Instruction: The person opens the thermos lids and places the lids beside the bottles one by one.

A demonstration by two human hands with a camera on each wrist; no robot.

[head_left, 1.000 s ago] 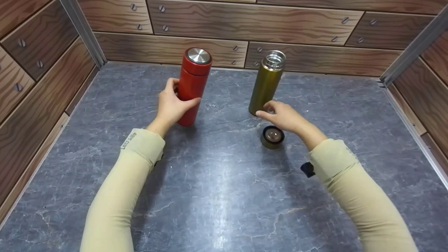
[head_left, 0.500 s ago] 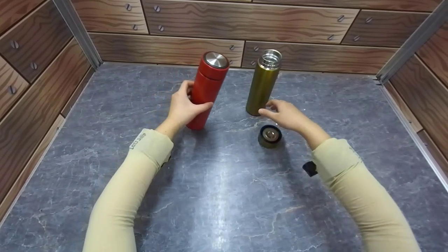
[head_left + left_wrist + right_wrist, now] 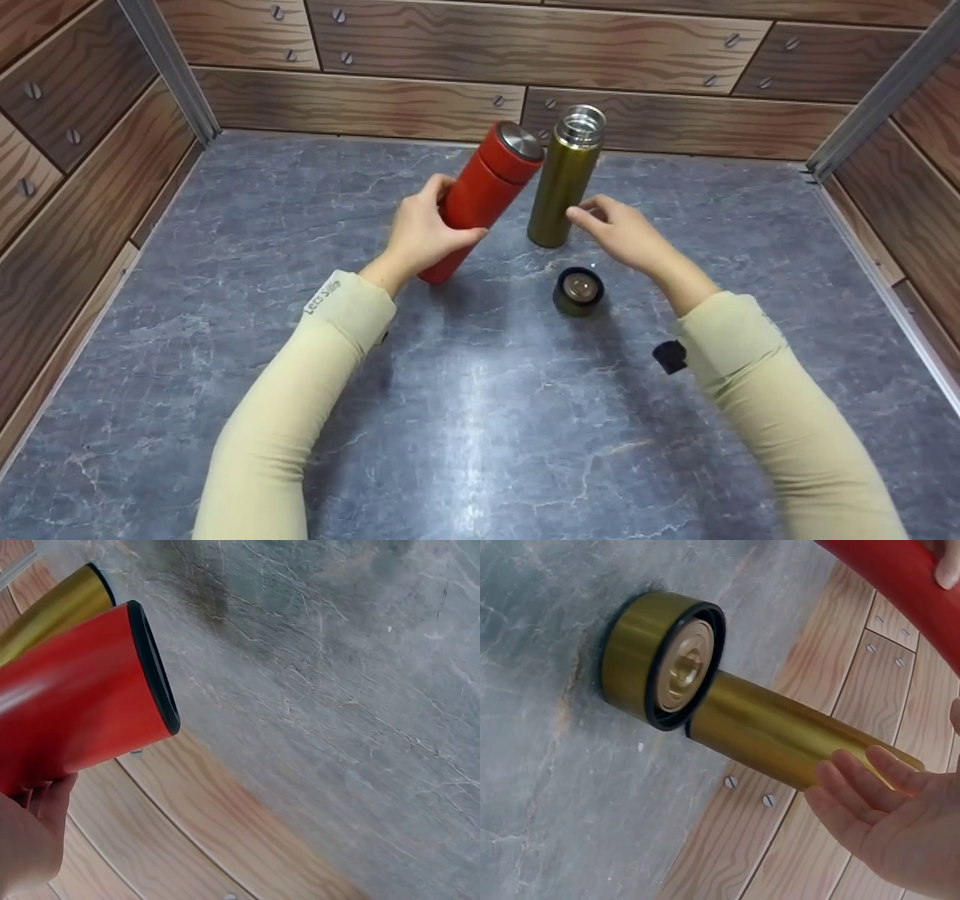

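My left hand (image 3: 424,232) grips a red flask (image 3: 480,199) with a steel-topped cap, lifted and tilted to the right so its top leans toward the gold flask. The wrist view shows the red flask (image 3: 75,697) with its base off the surface. A gold flask (image 3: 562,180) stands upright with its steel mouth uncovered. My right hand (image 3: 615,232) hovers just right of it, fingers straight; the wrist view has these fingers (image 3: 859,784) beside the gold flask (image 3: 780,735), holding nothing. The gold cap (image 3: 578,291) lies upside down on the grey surface in front of the gold flask, and shows as the gold cap (image 3: 664,660) in the wrist view.
The grey marble-look surface (image 3: 465,420) is walled by wood-pattern panels (image 3: 525,45) at the back and on both sides, with metal corner strips (image 3: 169,71). A small black tag (image 3: 670,355) shows at my right sleeve.
My left hand has carried the red flask to the right and tilted it over toward the gold flask. My right hand rose slightly beside the gold flask.
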